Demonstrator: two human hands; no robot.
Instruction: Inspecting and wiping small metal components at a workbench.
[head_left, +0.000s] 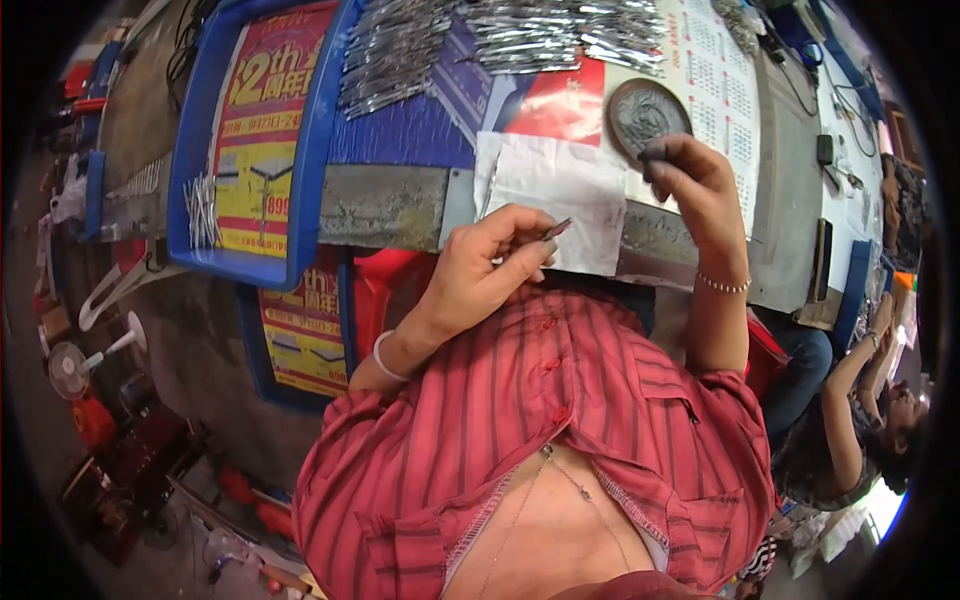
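My left hand (490,262) is closed in a pinch around a small, thin metal piece (558,229), held over the near edge of a white paper sheet (595,205). My right hand (700,190) is raised just beside a round, shallow dish (613,122). Its fingertips are dark and pressed together; whatever they may hold is too small to make out. Tiny grey metal parts (650,112) fill the dish. Along the left side of the paper lies a slim metal strip (491,185).
Piles of shiny metal strips (395,55) cover the far side of the bench. A blue tray (303,150) on the left holds several slim pieces (203,212). Below it is another blue tray (345,310), near a red plastic stool (395,280). A co-worker (845,410) sits at right.
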